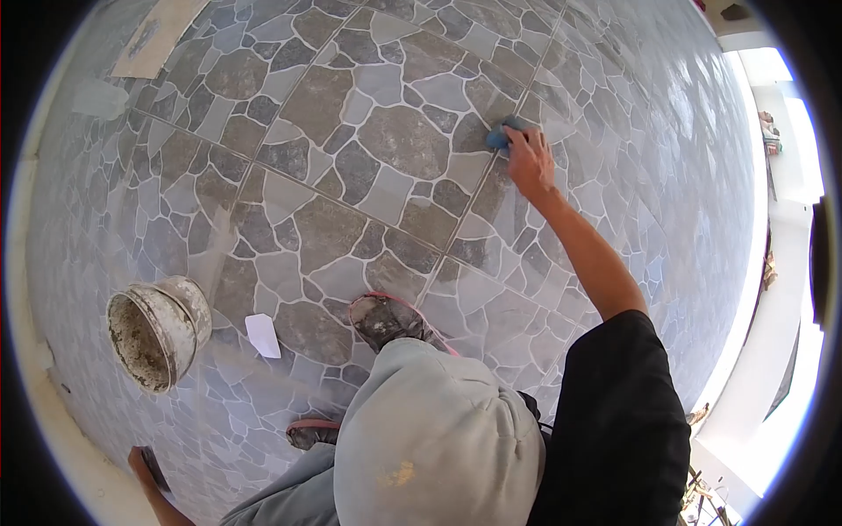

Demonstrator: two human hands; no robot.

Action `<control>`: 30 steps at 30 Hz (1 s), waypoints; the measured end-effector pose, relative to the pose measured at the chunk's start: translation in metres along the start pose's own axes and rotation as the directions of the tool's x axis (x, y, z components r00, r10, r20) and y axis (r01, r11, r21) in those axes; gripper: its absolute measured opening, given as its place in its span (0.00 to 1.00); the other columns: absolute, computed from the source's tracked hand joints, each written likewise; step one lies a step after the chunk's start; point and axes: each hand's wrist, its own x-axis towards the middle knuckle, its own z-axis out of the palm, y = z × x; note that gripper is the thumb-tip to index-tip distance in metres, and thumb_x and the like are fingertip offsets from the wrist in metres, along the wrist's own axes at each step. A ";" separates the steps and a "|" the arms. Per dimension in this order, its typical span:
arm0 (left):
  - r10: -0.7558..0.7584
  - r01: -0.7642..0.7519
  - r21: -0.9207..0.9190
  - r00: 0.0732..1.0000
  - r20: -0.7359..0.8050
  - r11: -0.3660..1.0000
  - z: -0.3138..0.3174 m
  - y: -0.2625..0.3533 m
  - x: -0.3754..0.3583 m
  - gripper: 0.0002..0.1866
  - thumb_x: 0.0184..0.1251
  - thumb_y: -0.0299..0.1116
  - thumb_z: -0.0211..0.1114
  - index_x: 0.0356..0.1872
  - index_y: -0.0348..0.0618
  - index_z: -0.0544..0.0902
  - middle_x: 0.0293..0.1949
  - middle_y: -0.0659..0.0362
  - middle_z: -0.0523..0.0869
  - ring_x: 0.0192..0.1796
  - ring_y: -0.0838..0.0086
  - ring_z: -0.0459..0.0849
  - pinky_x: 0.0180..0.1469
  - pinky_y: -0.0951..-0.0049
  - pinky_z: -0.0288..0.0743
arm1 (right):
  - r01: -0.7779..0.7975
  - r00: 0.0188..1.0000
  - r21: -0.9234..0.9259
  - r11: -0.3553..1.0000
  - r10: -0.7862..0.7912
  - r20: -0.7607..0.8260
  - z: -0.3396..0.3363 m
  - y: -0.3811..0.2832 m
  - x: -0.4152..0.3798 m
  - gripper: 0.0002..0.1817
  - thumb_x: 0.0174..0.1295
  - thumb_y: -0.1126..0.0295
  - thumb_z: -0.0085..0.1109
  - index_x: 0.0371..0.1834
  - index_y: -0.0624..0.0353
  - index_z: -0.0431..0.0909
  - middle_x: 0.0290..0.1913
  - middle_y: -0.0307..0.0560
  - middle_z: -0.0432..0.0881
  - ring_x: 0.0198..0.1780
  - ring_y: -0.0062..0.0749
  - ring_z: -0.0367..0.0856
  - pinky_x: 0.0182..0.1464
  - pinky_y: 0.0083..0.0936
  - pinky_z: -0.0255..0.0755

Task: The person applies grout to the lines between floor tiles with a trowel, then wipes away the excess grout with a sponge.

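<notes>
My right hand (532,162) reaches forward over the stone-patterned floor tiles (403,140), its fingers closed on a blue sponge (502,133). The sponge is pressed down beside a straight joint between tiles. Far out at the lower left edge, my left hand (139,458) looks closed, with its fingers mostly hidden. Right against it shows a dark, flat, elongated thing (156,471) whose kind I cannot tell. A white plastic scraper (262,336) lies flat on the tiles, between a mortar-stained bucket (193,307) and my shoe (386,317).
The bucket stands on the left, its inside crusted with residue. A tan board (160,37) lies at the upper left. Whitish haze and smears cover parts of the floor. A white wall base (741,289) runs along the right, with bright openings beyond it.
</notes>
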 end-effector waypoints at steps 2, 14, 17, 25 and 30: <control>0.034 -0.034 0.005 0.999 -0.001 0.999 0.002 0.003 0.010 0.19 0.69 0.45 0.55 0.20 0.47 0.66 0.23 0.69 0.62 0.29 0.80 0.59 0.30 0.67 0.53 | -0.263 0.965 -0.218 0.940 0.251 -0.080 0.025 0.051 0.066 0.18 0.66 0.70 0.60 0.59 0.53 0.81 0.52 0.55 0.81 0.55 0.54 0.78 0.58 0.46 0.73; -0.112 0.122 0.070 0.984 -0.138 0.990 -0.016 0.062 -0.011 0.24 0.73 0.49 0.59 0.37 0.31 0.82 0.34 0.51 0.80 0.39 0.66 0.75 0.46 0.61 0.70 | 0.475 0.727 0.644 0.600 -0.680 0.098 0.015 -0.225 -0.019 0.23 0.53 0.79 0.60 0.54 0.51 0.86 0.45 0.51 0.79 0.53 0.48 0.78 0.57 0.42 0.70; -0.193 0.222 0.122 0.958 -0.213 0.967 -0.016 0.055 -0.057 0.28 0.73 0.53 0.60 0.32 0.30 0.79 0.32 0.52 0.79 0.38 0.67 0.74 0.45 0.61 0.70 | 0.260 0.961 0.248 0.933 -0.276 0.031 0.038 -0.126 0.073 0.20 0.55 0.77 0.64 0.54 0.55 0.84 0.46 0.49 0.81 0.50 0.50 0.78 0.56 0.43 0.69; -0.100 0.140 0.332 0.986 -0.136 0.933 -0.019 0.169 -0.076 0.25 0.70 0.46 0.59 0.26 0.28 0.75 0.24 0.40 0.77 0.28 0.60 0.75 0.36 0.52 0.68 | 0.094 0.995 0.059 0.994 -0.091 -0.046 0.151 -0.106 0.175 0.20 0.68 0.65 0.60 0.61 0.62 0.81 0.53 0.59 0.83 0.56 0.57 0.79 0.61 0.47 0.72; -0.012 -0.030 0.400 0.995 0.103 0.916 -0.021 0.269 -0.052 0.14 0.67 0.41 0.59 0.38 0.43 0.87 0.41 0.49 0.89 0.47 0.54 0.85 0.54 0.57 0.76 | 0.497 0.720 0.482 0.721 -0.653 0.235 0.087 -0.320 0.110 0.24 0.64 0.69 0.65 0.63 0.63 0.74 0.54 0.58 0.79 0.58 0.60 0.78 0.61 0.47 0.72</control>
